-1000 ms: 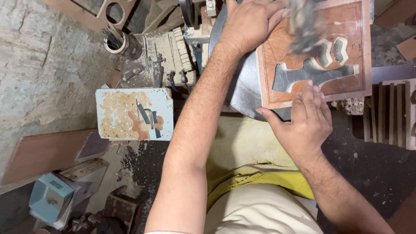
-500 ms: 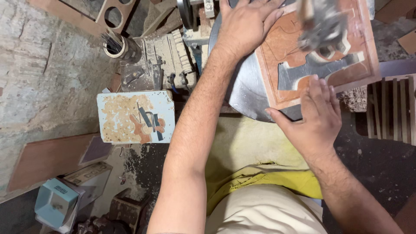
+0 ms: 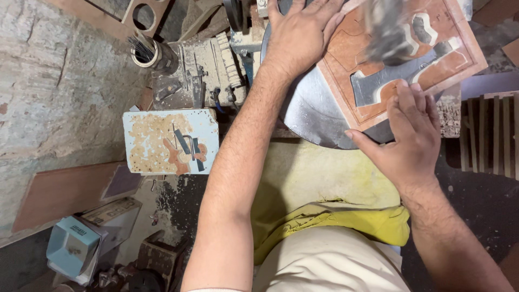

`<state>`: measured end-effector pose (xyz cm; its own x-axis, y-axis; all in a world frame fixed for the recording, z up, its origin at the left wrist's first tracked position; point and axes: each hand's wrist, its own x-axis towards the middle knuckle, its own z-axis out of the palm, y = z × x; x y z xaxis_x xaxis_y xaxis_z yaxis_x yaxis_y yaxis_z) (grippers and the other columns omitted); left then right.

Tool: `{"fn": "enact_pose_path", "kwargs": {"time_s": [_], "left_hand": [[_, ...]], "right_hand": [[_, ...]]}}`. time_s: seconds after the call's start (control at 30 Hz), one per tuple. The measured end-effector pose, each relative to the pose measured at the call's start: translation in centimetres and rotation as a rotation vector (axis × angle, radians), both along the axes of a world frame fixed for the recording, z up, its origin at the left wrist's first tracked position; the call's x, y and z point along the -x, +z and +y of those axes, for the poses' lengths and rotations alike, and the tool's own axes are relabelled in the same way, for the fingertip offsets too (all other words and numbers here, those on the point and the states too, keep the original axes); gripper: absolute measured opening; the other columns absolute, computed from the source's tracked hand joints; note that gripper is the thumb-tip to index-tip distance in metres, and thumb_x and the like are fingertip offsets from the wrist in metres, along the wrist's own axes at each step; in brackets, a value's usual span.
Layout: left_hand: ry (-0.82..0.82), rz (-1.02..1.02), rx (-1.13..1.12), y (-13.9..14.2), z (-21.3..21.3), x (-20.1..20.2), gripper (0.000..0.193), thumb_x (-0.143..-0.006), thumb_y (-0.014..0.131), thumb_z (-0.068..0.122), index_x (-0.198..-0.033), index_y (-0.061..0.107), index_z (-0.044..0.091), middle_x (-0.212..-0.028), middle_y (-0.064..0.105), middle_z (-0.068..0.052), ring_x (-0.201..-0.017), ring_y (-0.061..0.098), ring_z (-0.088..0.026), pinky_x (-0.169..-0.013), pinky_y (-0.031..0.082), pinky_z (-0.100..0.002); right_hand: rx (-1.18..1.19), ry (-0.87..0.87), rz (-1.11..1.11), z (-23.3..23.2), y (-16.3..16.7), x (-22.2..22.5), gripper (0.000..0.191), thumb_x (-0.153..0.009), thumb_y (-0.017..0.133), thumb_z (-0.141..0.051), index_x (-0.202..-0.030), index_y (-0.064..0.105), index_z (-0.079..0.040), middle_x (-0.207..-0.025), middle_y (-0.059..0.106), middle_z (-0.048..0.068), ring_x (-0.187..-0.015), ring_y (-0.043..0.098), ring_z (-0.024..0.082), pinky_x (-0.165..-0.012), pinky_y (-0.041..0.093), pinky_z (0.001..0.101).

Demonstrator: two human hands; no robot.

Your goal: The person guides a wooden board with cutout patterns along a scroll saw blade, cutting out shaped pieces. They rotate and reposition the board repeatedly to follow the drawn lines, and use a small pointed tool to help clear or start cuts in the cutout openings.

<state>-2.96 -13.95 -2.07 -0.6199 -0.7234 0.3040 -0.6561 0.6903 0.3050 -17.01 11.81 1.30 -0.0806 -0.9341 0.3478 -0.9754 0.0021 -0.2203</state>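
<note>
Lying under both flat, spread hands [image 3: 303, 35] [image 3: 411, 135], no grip: reddish panel [image 3: 400, 65].

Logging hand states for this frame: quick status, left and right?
Left hand: open, flat, fingers spread, pressing on the reddish board; grips nothing.
Right hand: open, fingers extended onto the board's near edge, thumb out; grips nothing.
</note>
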Motion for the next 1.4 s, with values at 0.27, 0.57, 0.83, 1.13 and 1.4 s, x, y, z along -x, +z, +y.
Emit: {"fn": "enact_pose_path", "kwargs": {"time_s": [0.27, 0.57, 0.83, 1.13, 1.4], "left_hand": [[-0.001, -0.103, -0.061, 1.1, 1.5, -1.4, 0.046, -0.110, 0.048, 0.044, -0.155, 0.042, 0.037, -0.160, 0.046, 0.006, -0.151, 0.035, -0.028, -0.116, 0.012, -0.079], [-0.020, -0.261, -0.129, 2.1, 2.4, -2.6, 0.051, -0.115, 0.045, 0.047, -0.163, 0.027, 0.043, -0.173, 0.023, 0.004, -0.160, 0.013, -0.034, -0.120, 0.004, -0.079], [-0.019, -0.274, -0.140, 2.3, 3.3, -3.3, 0.054, -0.115, 0.047, 0.046, -0.165, 0.025, 0.043, -0.175, 0.016, 0.001, -0.162, 0.007, -0.033, -0.121, 0.004, -0.080], [-0.031, -0.233, -0.096, 1.8, 4.1, -3.4, 0.052, -0.116, 0.049, 0.043, -0.164, 0.029, 0.047, -0.175, 0.012, -0.002, -0.161, 0.003, -0.035, -0.122, 0.005, -0.081], [-0.066, -0.221, -0.075, 2.2, 4.5, -3.6, 0.051, -0.115, 0.051, 0.040, -0.163, 0.034, 0.049, -0.174, 0.010, -0.003, -0.160, 0.001, -0.036, -0.121, 0.004, -0.083]], "right_hand": [[-0.029, 0.033, -0.020, 0.1, -0.5, 2.7, 0.075, -0.084, 0.094, -0.041, -0.135, 0.066, 0.005, -0.158, 0.057, 0.020, -0.151, 0.051, 0.038, -0.133, 0.031, 0.0497], [-0.099, 0.056, 0.067, -1.1, 0.2, 5.0, 0.080, -0.075, 0.094, -0.036, -0.139, 0.064, 0.004, -0.159, 0.054, 0.021, -0.153, 0.047, 0.038, -0.132, 0.028, 0.0513], [-0.159, 0.120, 0.013, -2.7, 1.7, 6.2, 0.087, -0.074, 0.091, -0.030, -0.146, 0.057, 0.006, -0.162, 0.048, 0.026, -0.154, 0.042, 0.043, -0.129, 0.028, 0.0574], [-0.187, 0.214, -0.115, -3.9, 2.9, 6.9, 0.086, -0.073, 0.084, -0.021, -0.145, 0.049, 0.010, -0.158, 0.042, 0.033, -0.150, 0.038, 0.047, -0.122, 0.026, 0.0634], [-0.228, 0.300, -0.161, -4.8, 2.6, 8.7, 0.090, -0.077, 0.077, -0.021, -0.154, 0.040, 0.006, -0.167, 0.032, 0.024, -0.158, 0.030, 0.038, -0.127, 0.015, 0.0605]]}}
